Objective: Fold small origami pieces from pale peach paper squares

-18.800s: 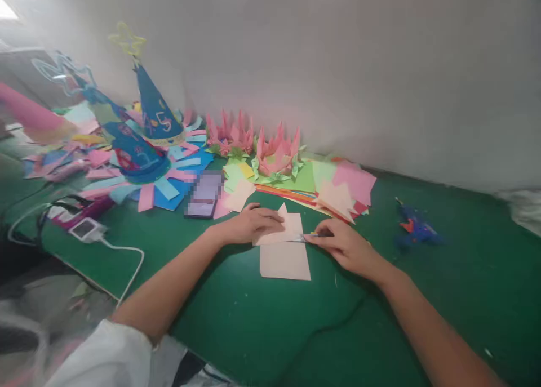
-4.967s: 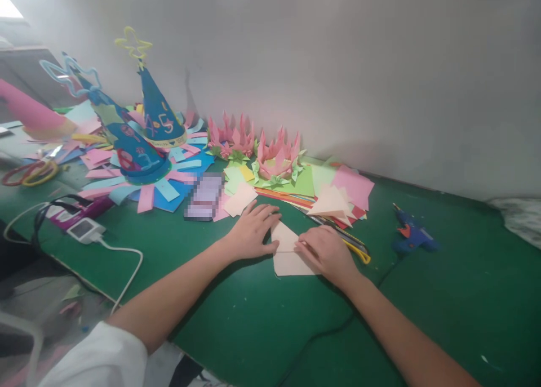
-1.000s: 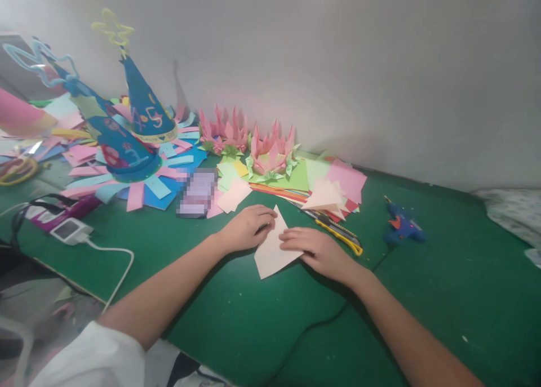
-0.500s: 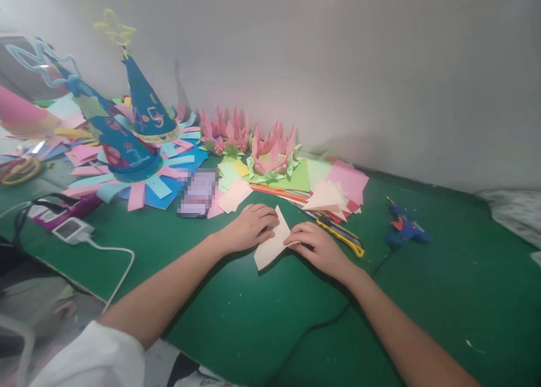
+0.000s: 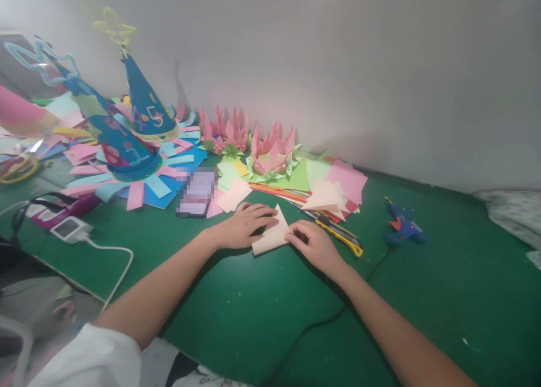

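Note:
A cream sheet of paper [image 5: 273, 236], partly folded, lies on the green table between my hands. My left hand [image 5: 243, 226] rests flat over its left side with the fingers stretched out. At the paper's right corner, my right hand [image 5: 310, 241] pinches the edge between thumb and fingers. Just beyond the right hand is a yellow-and-black utility knife [image 5: 340, 235]. More cream paper pieces [image 5: 325, 200] lie on the stack behind it.
Two pink-and-green paper lotuses [image 5: 273, 153] stand at the back. Blue cone hats [image 5: 147, 102] and a phone [image 5: 198, 192] are on the left, near a charger [image 5: 71, 229]. To the right lies a blue glue gun [image 5: 403, 223], its cord [image 5: 321, 323] crossing the table.
The paper's lower edge has been folded upward, so less of the sheet shows below. My right hand has closed into a pinch at the corner; the left has barely shifted.

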{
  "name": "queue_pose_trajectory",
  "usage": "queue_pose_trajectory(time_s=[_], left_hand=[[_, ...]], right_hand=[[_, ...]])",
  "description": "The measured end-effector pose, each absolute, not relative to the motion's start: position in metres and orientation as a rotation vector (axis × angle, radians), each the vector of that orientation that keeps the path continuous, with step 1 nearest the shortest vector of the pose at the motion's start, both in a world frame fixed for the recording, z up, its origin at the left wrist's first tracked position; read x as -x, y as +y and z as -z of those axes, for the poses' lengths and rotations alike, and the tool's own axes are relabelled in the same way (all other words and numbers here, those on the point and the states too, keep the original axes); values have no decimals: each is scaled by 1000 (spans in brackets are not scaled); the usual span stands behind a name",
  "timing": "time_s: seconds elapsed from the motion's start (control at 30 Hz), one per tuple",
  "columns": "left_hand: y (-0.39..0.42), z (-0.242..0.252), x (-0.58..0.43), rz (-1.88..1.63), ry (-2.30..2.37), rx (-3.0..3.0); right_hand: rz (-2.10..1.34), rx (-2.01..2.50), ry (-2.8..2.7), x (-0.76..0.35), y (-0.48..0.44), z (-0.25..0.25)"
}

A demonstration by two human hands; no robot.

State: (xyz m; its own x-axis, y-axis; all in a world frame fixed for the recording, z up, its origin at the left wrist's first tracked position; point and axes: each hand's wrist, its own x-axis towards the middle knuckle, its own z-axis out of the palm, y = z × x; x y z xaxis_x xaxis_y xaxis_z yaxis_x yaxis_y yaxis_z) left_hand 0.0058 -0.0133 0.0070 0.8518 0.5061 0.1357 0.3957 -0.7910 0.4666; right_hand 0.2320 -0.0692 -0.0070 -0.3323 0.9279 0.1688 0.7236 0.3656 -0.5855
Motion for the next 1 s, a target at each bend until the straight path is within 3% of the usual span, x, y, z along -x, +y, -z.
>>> queue_pose_trajectory(time_s=[0.27, 1.0], left_hand=[[1, 0, -15, -647, 738, -2204], [1, 3, -12, -486, 624, -2508]], right_hand=[[-497, 1474, -2158, -229, -68, 10], [-490, 1580, -2085, -223, -63, 9]])
